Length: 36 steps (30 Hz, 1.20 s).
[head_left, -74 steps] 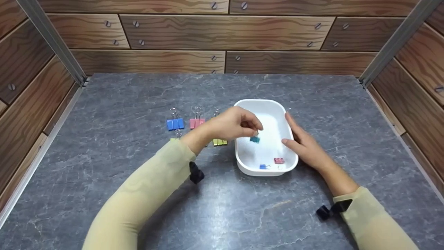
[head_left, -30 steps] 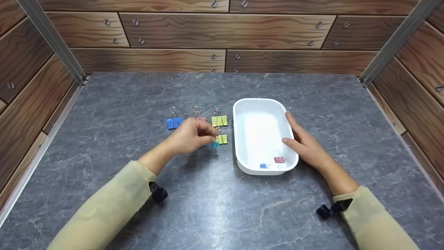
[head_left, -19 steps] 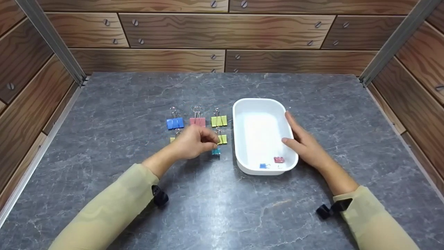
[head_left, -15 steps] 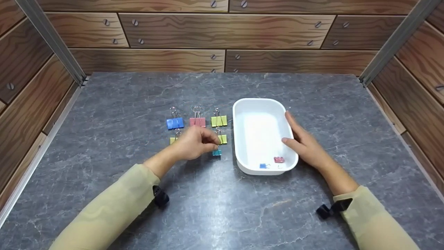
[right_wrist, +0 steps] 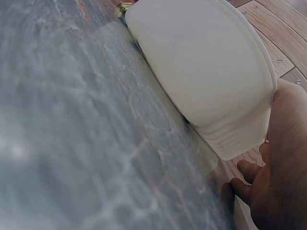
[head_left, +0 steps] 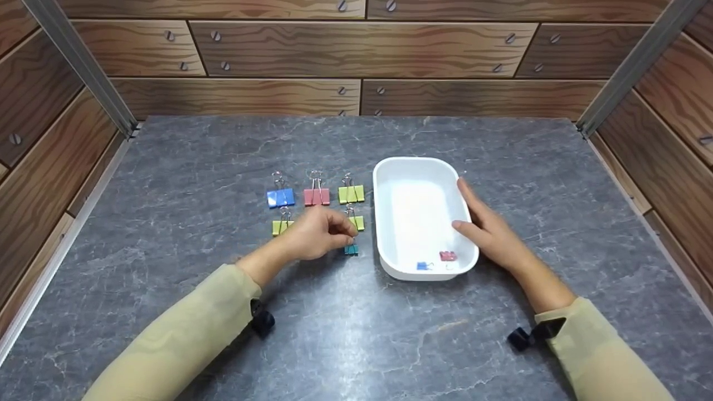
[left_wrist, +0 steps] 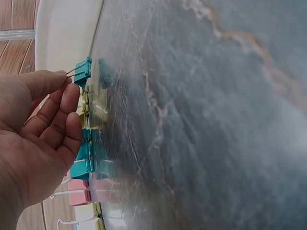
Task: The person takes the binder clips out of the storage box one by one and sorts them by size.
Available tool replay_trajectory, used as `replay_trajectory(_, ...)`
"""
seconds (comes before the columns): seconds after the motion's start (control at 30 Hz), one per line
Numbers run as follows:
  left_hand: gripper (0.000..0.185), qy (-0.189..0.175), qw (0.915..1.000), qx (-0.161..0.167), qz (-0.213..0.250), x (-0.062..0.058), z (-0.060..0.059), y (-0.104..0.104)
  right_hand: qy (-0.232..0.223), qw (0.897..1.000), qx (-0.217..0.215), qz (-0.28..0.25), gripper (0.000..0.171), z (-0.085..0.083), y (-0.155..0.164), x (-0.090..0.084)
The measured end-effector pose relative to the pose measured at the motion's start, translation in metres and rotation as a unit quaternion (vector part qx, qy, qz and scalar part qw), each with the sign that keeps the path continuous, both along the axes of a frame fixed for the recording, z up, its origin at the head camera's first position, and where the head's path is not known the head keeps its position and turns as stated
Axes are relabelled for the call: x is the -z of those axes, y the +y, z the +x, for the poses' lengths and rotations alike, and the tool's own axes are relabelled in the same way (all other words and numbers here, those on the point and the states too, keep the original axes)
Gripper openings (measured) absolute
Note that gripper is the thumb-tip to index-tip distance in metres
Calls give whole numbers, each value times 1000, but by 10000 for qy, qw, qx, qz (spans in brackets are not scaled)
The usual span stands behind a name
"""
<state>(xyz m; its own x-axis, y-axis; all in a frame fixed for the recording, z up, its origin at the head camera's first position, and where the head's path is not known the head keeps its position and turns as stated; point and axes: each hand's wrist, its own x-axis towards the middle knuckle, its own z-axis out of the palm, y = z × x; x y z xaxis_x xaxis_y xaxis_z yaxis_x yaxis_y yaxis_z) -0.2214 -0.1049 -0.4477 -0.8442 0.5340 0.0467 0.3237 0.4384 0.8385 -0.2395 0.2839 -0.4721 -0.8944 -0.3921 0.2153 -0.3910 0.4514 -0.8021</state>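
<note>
My left hand (head_left: 318,233) pinches a small teal binder clip (head_left: 351,250) by its wire handles, between thumb and index finger. In the left wrist view the small clip (left_wrist: 82,72) is low by the table surface; whether it touches cannot be told. Under that hand sits a larger teal binder clip (left_wrist: 84,160), hidden in the head view. Just behind the small clip is a yellow-green binder clip (head_left: 357,223), partly covered by the fingers. My right hand (head_left: 493,234) holds the right rim of a white tub (head_left: 381,239), thumb over the edge and other fingers outside.
Blue (head_left: 281,197), pink (head_left: 317,196) and yellow-green (head_left: 351,194) binder clips form a back row, with another yellow-green clip (head_left: 282,227) at front left. Inside the tub lie a small pink clip (head_left: 448,256) and a small blue clip (head_left: 424,266). Wood-patterned walls (head_left: 356,50) enclose the table.
My left hand has carried the small teal clip from above the tub leftward to the table clips, then slightly toward the front right. My right hand has stayed on the tub.
</note>
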Motion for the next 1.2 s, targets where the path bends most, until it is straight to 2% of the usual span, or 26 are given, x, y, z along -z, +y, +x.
replay_trajectory(0.27, 8, 119, 9999, 48, -57, 2, 0, 3, 64, 10000, 0, -33, 77, 0, -1, 1)
replay_trajectory(0.87, 9, 139, 9998, 41, -160, 1, 0, 3, 24, 10000, -11, -19, 77, 0, 0, 0)
replay_trajectory(1.03, 10, 79, 9998, -62, -161, -2, 1, 1, -65, 9998, -53, -155, 78, -1, 0, 1)
replay_trajectory(1.2, 12, 0, 9998, -209, 8, -12, 0, -3, -79, 9997, -89, -214, 78, -1, 0, 2)
